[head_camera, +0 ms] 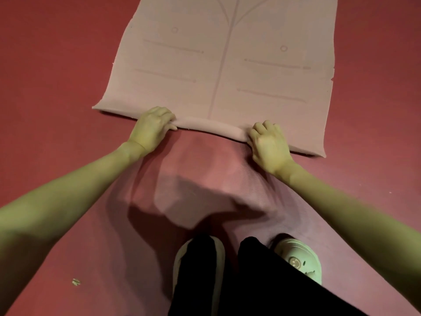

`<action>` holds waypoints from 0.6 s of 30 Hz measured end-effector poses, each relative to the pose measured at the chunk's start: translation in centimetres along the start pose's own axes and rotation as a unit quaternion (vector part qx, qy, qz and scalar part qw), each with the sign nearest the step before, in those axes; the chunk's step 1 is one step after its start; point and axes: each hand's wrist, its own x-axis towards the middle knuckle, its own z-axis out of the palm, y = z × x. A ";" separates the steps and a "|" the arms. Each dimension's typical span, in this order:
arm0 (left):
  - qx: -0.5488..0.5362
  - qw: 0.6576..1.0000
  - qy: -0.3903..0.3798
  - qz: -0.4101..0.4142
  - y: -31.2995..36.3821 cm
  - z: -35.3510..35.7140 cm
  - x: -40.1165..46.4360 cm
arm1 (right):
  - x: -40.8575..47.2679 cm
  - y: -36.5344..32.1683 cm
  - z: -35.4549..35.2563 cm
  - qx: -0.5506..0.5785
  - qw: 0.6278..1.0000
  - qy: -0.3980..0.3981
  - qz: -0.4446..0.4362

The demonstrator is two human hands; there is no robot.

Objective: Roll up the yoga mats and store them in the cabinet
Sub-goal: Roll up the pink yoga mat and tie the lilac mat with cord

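Note:
A pale pink yoga mat [227, 65] with printed guide lines lies flat on the red floor and stretches away from me. Its near end is curled over into a thin roll [211, 127]. My left hand [153, 128] grips the roll left of the middle, fingers curled over the top. My right hand [268, 145] grips it further right in the same way. The mat's two near corners stick out past my hands and lie nearly flat. No cabinet is in view.
The red floor [57, 76] surrounds the mat. A darker pink mat [205, 179] lies under me and meets the roll. My feet in pale clogs [298, 258] and black trousers stand at the bottom. A small scrap [75, 282] lies at the lower left.

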 end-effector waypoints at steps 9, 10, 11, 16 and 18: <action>-0.180 0.981 -0.043 -0.066 1.9 0.6 -1.0 | -2.3 1.0 -0.6 0.102 0.991 -0.083 0.040; -0.190 0.977 -0.054 -0.083 1.8 0.5 -0.7 | -2.0 1.1 -0.7 0.099 0.989 -0.098 0.045; -0.200 0.972 -0.068 -0.107 1.8 0.3 -0.3 | -1.6 1.2 -0.7 0.097 0.987 -0.116 0.049; -0.220 0.932 -0.165 -0.238 1.5 -1.0 2.9 | 0.6 2.0 -1.8 0.146 0.960 -0.216 0.098; -0.211 0.920 -0.190 -0.270 1.5 -1.4 4.1 | 1.3 2.2 -2.3 0.155 0.949 -0.248 0.119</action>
